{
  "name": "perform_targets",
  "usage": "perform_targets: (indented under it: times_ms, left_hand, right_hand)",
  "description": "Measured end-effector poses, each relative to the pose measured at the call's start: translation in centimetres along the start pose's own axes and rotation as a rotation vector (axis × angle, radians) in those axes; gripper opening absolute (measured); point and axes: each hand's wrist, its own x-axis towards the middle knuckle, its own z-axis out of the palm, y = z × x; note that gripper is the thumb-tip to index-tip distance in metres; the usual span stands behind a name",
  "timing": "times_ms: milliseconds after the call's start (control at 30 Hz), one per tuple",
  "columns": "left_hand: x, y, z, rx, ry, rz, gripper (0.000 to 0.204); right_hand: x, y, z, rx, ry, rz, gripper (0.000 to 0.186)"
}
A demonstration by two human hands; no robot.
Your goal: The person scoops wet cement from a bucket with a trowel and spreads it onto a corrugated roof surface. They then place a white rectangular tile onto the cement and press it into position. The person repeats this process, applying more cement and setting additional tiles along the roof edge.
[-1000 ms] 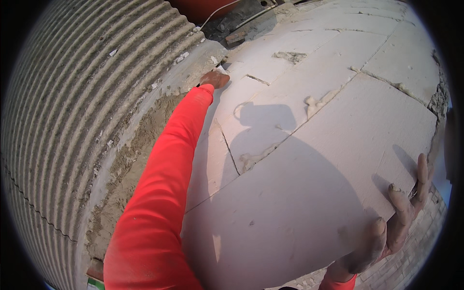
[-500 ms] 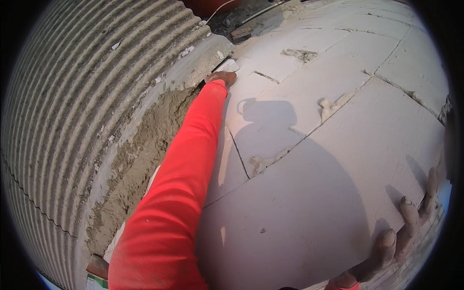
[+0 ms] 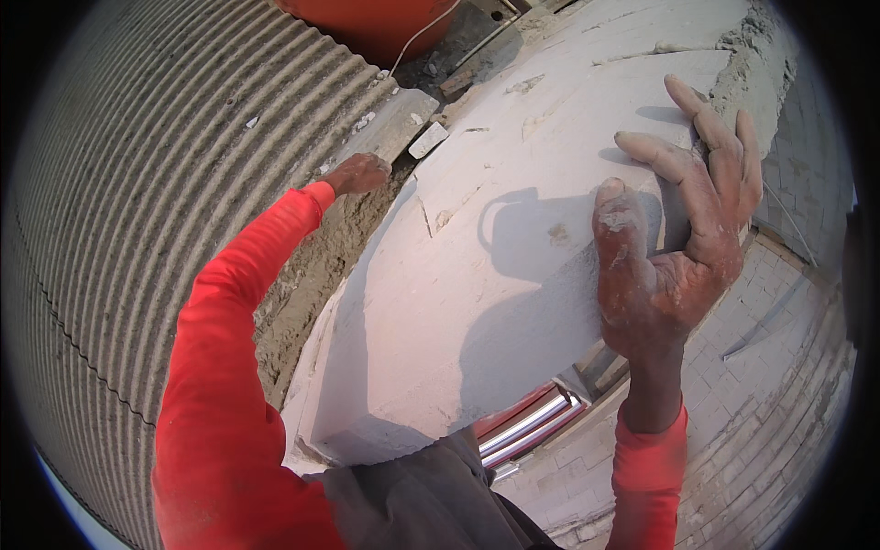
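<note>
My left hand [image 3: 359, 174], at the end of a red sleeve, is closed beside the mortar strip [image 3: 376, 213], near the lip of the corrugated roof. Its fingers are curled together, and whatever they may hold is hidden. A small white chunk [image 3: 428, 140] lies just beyond it. My right hand [image 3: 674, 243] is dusty and open, its fingers spread at the right edge of the pale block wall [image 3: 431, 302]. I cannot tell whether its fingertips touch the wall. Shadows fall across the wall's smooth face, which has joints and chipped spots.
Grey corrugated roofing [image 3: 174, 183] fills the left side. An orange-red rounded container [image 3: 376, 23] and a thin pale cable stand at the top. Down to the right is paved ground [image 3: 733, 385], with a red object with shiny tubes [image 3: 527, 429] below the wall.
My left hand has drawn back from the white chunk toward the roof edge. My right hand has come up from the lower right to the wall's edge. The view has shifted, showing more ground.
</note>
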Motion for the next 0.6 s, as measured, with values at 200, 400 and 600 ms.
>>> perform_targets:
  times_ms: [200,400,600]
  left_hand:
    - [-11.2,16.5,-13.3,-0.547,0.190,0.105,0.081]
    - [-25.0,24.5,-16.0,-0.584,0.346,0.232,0.073]
    - [-29.1,33.7,-10.7,0.100,0.558,0.280,0.081]
  right_hand:
    - [-1.7,0.8,2.2,-0.045,0.205,-0.047,0.031]
    - [-2.7,-1.5,4.1,0.053,0.292,-0.009,0.027]
    - [-4.9,-2.2,2.4,0.061,0.351,0.088,0.023]
